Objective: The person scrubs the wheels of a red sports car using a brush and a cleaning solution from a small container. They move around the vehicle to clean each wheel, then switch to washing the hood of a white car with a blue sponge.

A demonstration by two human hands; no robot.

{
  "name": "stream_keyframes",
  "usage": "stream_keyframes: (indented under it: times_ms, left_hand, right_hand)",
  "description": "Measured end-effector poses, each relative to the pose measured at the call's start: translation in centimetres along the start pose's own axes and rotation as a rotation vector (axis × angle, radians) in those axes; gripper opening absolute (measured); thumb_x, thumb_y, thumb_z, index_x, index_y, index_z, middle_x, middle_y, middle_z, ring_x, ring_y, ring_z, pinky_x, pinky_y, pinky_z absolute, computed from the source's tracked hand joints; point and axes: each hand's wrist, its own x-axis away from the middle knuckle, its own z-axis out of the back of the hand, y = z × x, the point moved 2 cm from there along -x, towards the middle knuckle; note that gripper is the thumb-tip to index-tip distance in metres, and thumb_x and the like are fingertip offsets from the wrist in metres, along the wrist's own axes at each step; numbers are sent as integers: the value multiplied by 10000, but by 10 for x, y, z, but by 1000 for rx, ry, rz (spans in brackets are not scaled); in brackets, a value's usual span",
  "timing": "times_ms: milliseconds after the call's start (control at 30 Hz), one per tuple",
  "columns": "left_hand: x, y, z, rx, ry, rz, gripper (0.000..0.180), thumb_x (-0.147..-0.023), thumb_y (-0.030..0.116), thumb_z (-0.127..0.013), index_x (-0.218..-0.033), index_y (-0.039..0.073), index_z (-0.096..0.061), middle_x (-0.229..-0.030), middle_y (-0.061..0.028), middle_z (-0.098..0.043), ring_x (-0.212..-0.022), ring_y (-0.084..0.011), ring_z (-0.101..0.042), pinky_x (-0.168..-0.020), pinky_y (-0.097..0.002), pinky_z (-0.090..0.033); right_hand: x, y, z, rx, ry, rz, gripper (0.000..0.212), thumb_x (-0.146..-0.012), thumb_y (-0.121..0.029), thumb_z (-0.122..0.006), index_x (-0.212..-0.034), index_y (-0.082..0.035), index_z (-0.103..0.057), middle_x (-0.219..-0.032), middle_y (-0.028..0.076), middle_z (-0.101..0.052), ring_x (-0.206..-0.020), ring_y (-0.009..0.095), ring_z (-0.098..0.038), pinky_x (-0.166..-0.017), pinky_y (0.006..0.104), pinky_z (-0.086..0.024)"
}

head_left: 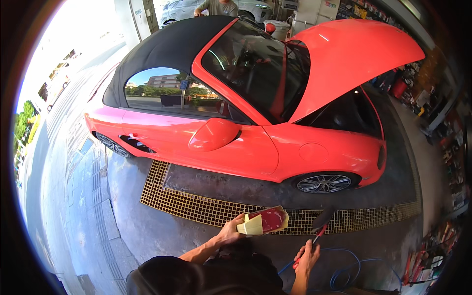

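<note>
My left hand [229,232] is closed on a pale yellow, box-like piece with a dark red face [272,220], holding it by its near left end. Pale spots mark the red face, and I cannot tell its kind. In my right hand [308,256] is a brush-like tool with a red and black handle [320,231]. Its dark, flat head points up and away from me, slightly blurred. Both hands are apart from each other, in front of a red convertible car [231,156], and neither touches it.
A yellow floor grating [196,206] runs alongside the car. The car's front lid [354,59] stands raised. A blue hose [356,268] curls on the floor at my right. Shelves of tools and bottles line the right side. Another person [219,7] stands beyond the car.
</note>
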Motion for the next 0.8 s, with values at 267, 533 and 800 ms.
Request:
stream_keyframes:
  times_ms: [267, 533, 800]
  left_hand:
    - [-47, -9, -20, 26, -61, -16, 375, -786, 126, -795, -1136, 36, -697, -1601, -221, -407, -1383, -386, -522, -1070, -414, -499]
    - [-72, -68, -74, 108, 29, 128, 375, -799, 21, -754, -1170, 50, -707, -1622, -243, -358, -1516, -362, -335, -1186, -416, -381]
    - [-92, -213, -190, 215, 319, 291, 240, -755, 12, -753, -989, 26, -704, -1636, -296, -277, -1455, -417, -414, -1125, -438, -443]
  right_hand:
    - [-47, -3, -10, 80, -104, -130, 237, -1037, -294, -608, -1072, -76, -521, -667, 36, -512, -420, 120, -466, -360, 282, -388]
    - [-154, 17, -16, 280, -505, -271, 239, -1048, -289, -596, -1104, -65, -537, -636, 7, -524, -430, 89, -459, -381, 253, -371]
    - [-256, 148, 11, 580, -654, -460, 273, -1042, -354, -616, -1094, -103, -522, -705, 18, -540, -459, 110, -506, -386, 260, -411]
